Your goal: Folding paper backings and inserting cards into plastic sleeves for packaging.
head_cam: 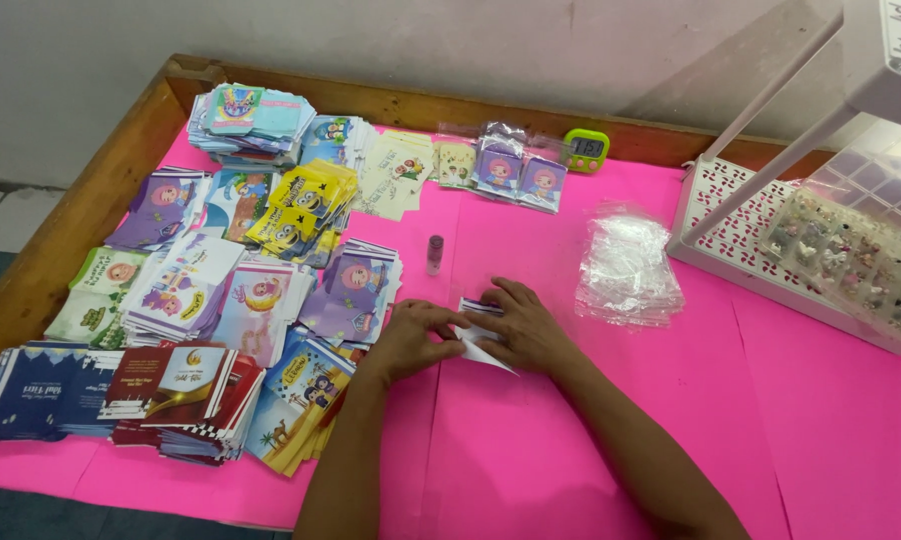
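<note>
While both hands press flat, open fingers (441, 318) cover the white envelope (486, 350) beneath.

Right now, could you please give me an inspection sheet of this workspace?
Surface: pink sheet covering a wooden-rimmed table.
Job's things: small white folded paper piece flat under both hands.
Clutter: stacks of printed envelopes at left; small glue bottle upright; pile of clear plastic sleeves; green timer; white tray with a clear compartment box.
Hands: left hand and right hand pressing the paper.
Cables: nothing seen.
Surroundings: pale wall behind.
</note>
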